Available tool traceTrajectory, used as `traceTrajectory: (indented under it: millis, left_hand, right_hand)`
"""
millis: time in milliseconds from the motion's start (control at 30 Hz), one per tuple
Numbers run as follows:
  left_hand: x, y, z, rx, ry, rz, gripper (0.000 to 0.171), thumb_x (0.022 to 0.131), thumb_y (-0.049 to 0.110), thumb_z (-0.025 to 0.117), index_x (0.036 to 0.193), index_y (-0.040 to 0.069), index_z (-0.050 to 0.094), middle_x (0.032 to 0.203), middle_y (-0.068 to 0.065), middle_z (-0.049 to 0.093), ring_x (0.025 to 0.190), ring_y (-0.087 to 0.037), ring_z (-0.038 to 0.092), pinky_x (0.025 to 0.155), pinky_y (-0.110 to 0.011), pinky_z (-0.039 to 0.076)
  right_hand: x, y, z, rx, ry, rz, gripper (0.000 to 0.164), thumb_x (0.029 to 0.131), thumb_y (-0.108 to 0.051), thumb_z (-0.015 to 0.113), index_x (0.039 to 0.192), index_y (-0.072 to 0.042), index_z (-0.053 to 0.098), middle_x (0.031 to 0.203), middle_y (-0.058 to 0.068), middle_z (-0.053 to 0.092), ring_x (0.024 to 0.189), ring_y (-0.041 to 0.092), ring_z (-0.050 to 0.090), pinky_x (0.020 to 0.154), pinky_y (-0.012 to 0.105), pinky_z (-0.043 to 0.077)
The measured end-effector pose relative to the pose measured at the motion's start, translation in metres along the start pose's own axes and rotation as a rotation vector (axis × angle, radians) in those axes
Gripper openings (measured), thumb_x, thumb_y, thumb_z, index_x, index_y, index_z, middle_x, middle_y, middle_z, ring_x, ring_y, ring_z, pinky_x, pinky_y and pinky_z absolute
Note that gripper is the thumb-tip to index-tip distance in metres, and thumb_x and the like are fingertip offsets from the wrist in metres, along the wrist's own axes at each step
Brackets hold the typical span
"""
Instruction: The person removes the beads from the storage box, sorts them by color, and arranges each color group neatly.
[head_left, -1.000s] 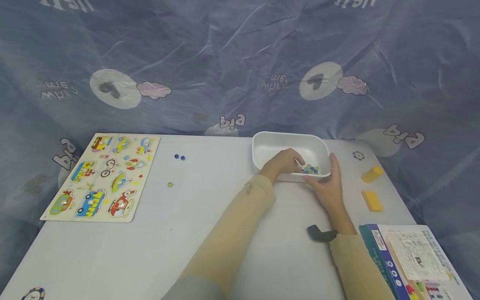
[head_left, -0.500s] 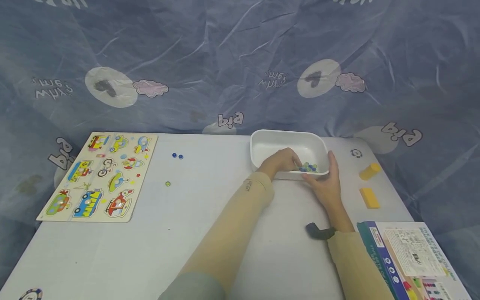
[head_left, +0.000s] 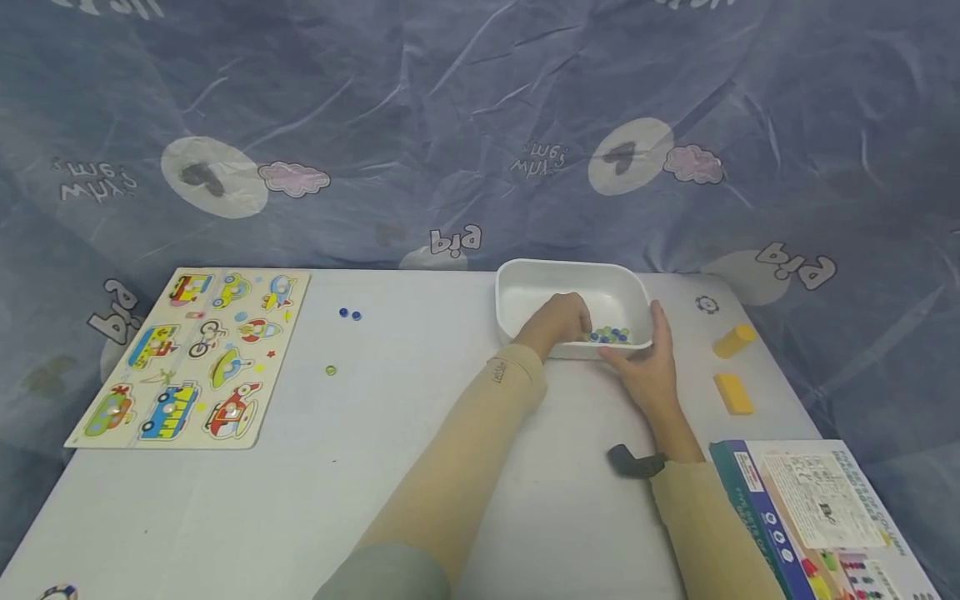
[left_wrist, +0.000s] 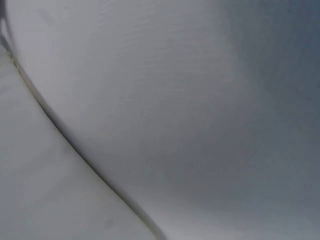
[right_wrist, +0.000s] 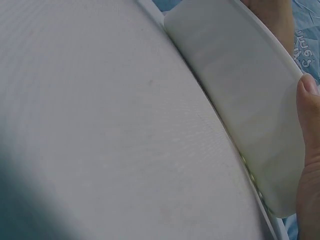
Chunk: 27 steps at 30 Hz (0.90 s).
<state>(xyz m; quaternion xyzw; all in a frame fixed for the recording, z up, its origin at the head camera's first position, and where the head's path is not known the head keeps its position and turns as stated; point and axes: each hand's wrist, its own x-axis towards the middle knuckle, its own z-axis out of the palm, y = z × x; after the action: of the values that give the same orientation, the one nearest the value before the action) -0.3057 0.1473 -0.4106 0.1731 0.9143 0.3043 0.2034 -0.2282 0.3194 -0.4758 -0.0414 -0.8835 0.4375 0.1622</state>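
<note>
A white plastic tub (head_left: 572,272) stands near the far edge of the table, with several blue and green glass marbles (head_left: 611,336) gathered in its front right part. My left hand (head_left: 558,321) reaches over the front rim, fingers bent down beside the marbles; its fingertips are hidden, so a held marble cannot be made out. At the front right corner, my right hand (head_left: 651,367) grips the tub, its thumb (right_wrist: 308,105) against the outside of the front wall in the right wrist view. The left wrist view has only the tub's wall (left_wrist: 55,165) and the white tabletop.
Two blue marbles (head_left: 349,314) and one green marble (head_left: 331,370) lie left of the tub. A wooden vehicle puzzle (head_left: 191,358) is at far left. On the right are a yellow cylinder (head_left: 734,341), a yellow block (head_left: 733,393), a poker chip (head_left: 707,304) and a box (head_left: 817,517).
My left hand shifts slightly left inside the tub, and more of the marbles show beside its fingers. My right hand keeps its grip on the corner. The head view drifts a little.
</note>
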Motion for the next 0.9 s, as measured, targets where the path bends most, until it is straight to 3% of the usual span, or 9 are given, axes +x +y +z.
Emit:
traceTrajectory:
  millis: [167, 400, 533, 700, 900]
  left_hand:
    - [0.000, -0.002, -0.001, 0.006, 0.030, 0.047, 0.018, 0.080, 0.018, 0.073, 0.098, 0.019, 0.072, 0.105, 0.005, 0.071, 0.105, -0.014, 0.063, 0.095, -0.031, 0.049]
    - [-0.008, -0.006, -0.012, -0.100, 0.147, 0.227, 0.019, 0.085, 0.023, 0.070, 0.103, 0.017, 0.069, 0.099, 0.006, 0.067, 0.094, -0.008, 0.061, 0.087, -0.021, 0.049]
    - [-0.021, -0.008, -0.023, -0.135, 0.190, 0.282, 0.019, 0.085, 0.027, 0.071, 0.103, 0.020, 0.069, 0.095, 0.007, 0.063, 0.090, -0.006, 0.057, 0.081, -0.019, 0.047]
    - [-0.052, -0.018, -0.044, -0.166, 0.263, 0.372, 0.020, 0.084, 0.029, 0.071, 0.101, 0.019, 0.070, 0.087, 0.004, 0.058, 0.081, -0.008, 0.053, 0.072, -0.019, 0.044]
    - [-0.111, -0.054, -0.075, -0.220, 0.310, 0.397, 0.018, 0.083, 0.031, 0.071, 0.097, 0.020, 0.071, 0.078, 0.002, 0.051, 0.074, -0.011, 0.048, 0.067, -0.023, 0.042]
  right_hand:
    - [-0.001, 0.000, 0.001, 0.008, -0.007, 0.003, 0.111, 0.071, -0.039, 0.082, 0.151, -0.036, 0.005, 0.160, -0.006, 0.007, 0.148, 0.018, 0.007, 0.120, 0.043, 0.007]
    - [0.002, 0.002, -0.001, -0.013, -0.004, 0.012, 0.109, 0.071, -0.039, 0.081, 0.151, -0.036, 0.006, 0.160, -0.005, 0.008, 0.148, 0.019, 0.008, 0.120, 0.045, 0.008]
    - [0.004, 0.003, -0.002, -0.014, 0.001, 0.007, 0.109, 0.071, -0.039, 0.081, 0.151, -0.035, 0.006, 0.160, -0.005, 0.008, 0.148, 0.019, 0.009, 0.120, 0.045, 0.008]
    - [0.002, 0.003, -0.001, -0.014, -0.004, 0.020, 0.111, 0.071, -0.042, 0.081, 0.150, -0.038, 0.004, 0.159, -0.008, 0.007, 0.148, 0.017, 0.008, 0.120, 0.045, 0.007]
    - [0.002, 0.004, 0.001, -0.014, 0.005, 0.011, 0.110, 0.071, -0.041, 0.081, 0.150, -0.037, 0.004, 0.159, -0.009, 0.007, 0.148, 0.015, 0.007, 0.121, 0.041, 0.007]
